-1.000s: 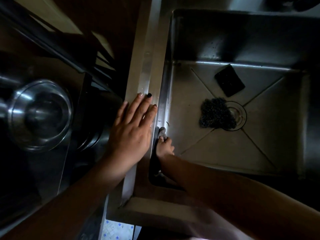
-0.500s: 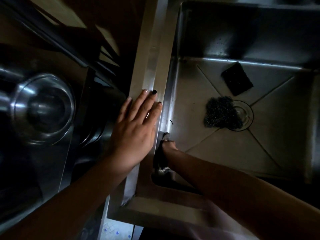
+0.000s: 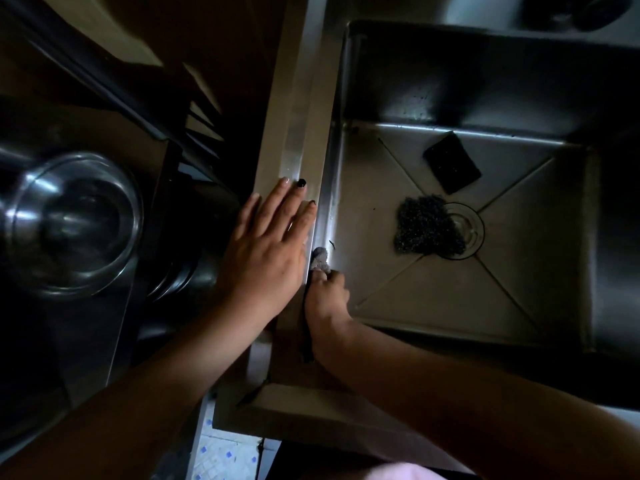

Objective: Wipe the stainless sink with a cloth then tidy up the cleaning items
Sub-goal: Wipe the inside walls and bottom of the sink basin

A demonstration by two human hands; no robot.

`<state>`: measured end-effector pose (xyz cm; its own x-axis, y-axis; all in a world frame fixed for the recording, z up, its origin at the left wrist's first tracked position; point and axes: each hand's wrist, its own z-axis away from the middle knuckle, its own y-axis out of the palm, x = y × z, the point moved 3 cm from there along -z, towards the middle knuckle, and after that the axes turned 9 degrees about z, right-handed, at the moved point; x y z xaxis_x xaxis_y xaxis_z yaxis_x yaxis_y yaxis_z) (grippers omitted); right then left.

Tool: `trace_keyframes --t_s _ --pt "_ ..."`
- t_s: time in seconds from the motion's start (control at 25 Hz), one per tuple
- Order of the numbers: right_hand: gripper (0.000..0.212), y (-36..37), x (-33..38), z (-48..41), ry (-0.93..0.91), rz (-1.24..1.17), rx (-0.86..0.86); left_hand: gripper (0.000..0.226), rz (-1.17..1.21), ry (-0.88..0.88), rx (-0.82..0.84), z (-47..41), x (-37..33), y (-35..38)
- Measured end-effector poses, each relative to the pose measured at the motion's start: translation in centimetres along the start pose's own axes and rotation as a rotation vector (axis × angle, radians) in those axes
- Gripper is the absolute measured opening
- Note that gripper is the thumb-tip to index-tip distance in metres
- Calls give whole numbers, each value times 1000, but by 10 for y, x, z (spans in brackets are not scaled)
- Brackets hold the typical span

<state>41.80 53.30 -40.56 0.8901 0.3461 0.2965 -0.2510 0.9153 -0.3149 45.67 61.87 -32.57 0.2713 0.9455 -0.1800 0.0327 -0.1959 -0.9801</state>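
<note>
The stainless sink [image 3: 519, 306] fills the right side, dimly lit. My right hand [image 3: 327, 294] is inside it against the left wall, gripping a small grey cloth [image 3: 320, 259] that pokes out above the fingers and touches the wall. My left hand [image 3: 268, 244] lies flat with straight fingers on the sink's left rim [image 3: 294, 133]. A dark steel scourer [image 3: 424, 230] sits on the sink floor beside the drain [image 3: 465, 230]. A black sponge [image 3: 452, 166] lies further back on the floor.
A round steel lid or bowl [image 3: 74, 220] sits on the dark counter at the left. A dark rack [image 3: 194, 116] stands behind it. Tiled floor [image 3: 225, 455] shows below the sink's front edge.
My right hand with the cloth has shifted slightly along the left wall of the sink. My left hand has stayed flat on the rim.
</note>
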Motion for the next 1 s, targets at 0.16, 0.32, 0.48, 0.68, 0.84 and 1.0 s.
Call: trace_keyframes --t_s 0.16,0.32,0.48,0.68,0.84,1.0 --pt "41 5 15 -24 -8 -26 -12 42 8 -12 0 1 0 2" --pt "43 17 8 -64 26 33 -55 43 -8 -3 2 1 1 3" --pt "41 30 -10 -79 53 56 -24 42 -8 -4 -1 1 1 3" --pt "48 34 -20 -76 127 45 30 41 -13 -10 -1 1 1 2" --pt "56 28 -21 -59 161 38 61 41 -16 -16 -3 0 -1 1" --pt "34 0 -10 -27 93 -170 362 41 -9 -12 -7 0 -1 0"
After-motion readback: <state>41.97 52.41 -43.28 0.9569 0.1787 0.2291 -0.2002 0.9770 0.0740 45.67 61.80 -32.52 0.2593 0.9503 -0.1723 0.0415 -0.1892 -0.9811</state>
